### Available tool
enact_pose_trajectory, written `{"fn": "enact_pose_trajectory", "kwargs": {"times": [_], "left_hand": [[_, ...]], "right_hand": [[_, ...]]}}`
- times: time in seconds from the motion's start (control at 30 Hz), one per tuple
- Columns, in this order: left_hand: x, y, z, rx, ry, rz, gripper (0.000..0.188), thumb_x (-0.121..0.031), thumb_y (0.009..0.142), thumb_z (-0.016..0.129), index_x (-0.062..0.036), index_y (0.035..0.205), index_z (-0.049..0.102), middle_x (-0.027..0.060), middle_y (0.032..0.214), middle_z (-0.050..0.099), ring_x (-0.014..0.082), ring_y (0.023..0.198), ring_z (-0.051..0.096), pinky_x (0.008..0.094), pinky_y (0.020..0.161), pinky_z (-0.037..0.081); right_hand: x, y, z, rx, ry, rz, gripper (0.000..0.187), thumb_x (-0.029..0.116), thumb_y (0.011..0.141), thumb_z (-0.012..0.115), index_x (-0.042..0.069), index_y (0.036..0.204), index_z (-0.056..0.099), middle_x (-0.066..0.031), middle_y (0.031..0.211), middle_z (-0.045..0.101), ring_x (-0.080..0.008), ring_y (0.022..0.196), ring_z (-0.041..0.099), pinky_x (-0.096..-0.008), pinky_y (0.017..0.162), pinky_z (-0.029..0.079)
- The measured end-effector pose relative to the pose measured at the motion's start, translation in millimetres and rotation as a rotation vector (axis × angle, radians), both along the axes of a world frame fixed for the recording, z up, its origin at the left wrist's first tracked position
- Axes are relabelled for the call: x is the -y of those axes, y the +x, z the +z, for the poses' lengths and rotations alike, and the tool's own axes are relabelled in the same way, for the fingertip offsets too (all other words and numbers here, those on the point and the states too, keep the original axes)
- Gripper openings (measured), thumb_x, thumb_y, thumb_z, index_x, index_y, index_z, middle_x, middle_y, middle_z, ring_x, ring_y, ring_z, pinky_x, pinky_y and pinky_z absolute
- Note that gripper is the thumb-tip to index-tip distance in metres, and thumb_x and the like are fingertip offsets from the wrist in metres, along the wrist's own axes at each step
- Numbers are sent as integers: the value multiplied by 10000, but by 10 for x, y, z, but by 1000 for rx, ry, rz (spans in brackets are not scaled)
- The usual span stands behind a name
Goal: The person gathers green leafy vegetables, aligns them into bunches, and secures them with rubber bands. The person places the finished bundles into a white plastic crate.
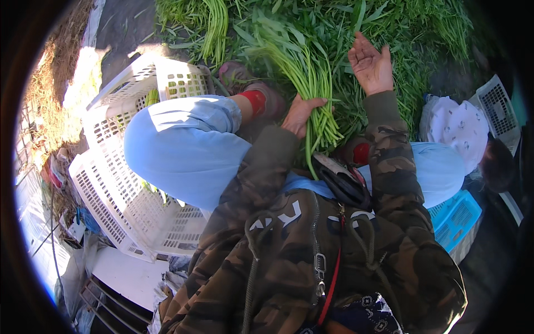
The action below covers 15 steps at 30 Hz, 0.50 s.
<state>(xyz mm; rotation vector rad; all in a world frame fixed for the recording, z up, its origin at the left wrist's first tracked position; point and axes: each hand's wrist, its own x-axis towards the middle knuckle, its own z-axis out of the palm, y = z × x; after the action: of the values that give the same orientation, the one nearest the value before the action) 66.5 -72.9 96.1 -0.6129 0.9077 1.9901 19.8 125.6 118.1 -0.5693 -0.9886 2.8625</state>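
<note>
My left hand (301, 115) is closed around the lower stems of a bunch of long-stemmed leafy greens (311, 75), which look like water spinach. The leafy tops point away from me to the upper left, and the cut stem ends hang toward my lap. One longer stem (309, 158) trails down from the bunch. To the right of it my right hand (371, 67) is raised palm up, fingers apart, with nothing in it. A large heap of loose greens (411, 33) lies under and beyond both hands.
White perforated plastic crates (128, 189) stand at my left, with some greens inside. Another bunch of stems (216, 30) lies at the far left of the heap. On my right are a blue crate (455, 220), a round white patterned cloth (457, 128) and a pale basket (499, 106).
</note>
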Motion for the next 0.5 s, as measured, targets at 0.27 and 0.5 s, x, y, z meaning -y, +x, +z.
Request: {"fn": "enact_pose_trajectory", "kwargs": {"times": [0.27,0.5], "left_hand": [[0,27,-85,-79,33,66,347,38,813,588,-36,1125,454,126,933,616,250,756,660,395,600,581],[-29,41,-87,-99,-10,48,350,30,807,606,-26,1118,456,121,933,617,250,763,662,396,609,581]], "right_hand": [[666,-101,-7,167,1798,765,261,258,834,619,63,985,704,-144,891,696,-311,819,661,-408,740,507],[581,-226,17,281,1746,980,263,268,780,659,61,939,687,-129,884,688,-306,830,650,-403,740,502]]}}
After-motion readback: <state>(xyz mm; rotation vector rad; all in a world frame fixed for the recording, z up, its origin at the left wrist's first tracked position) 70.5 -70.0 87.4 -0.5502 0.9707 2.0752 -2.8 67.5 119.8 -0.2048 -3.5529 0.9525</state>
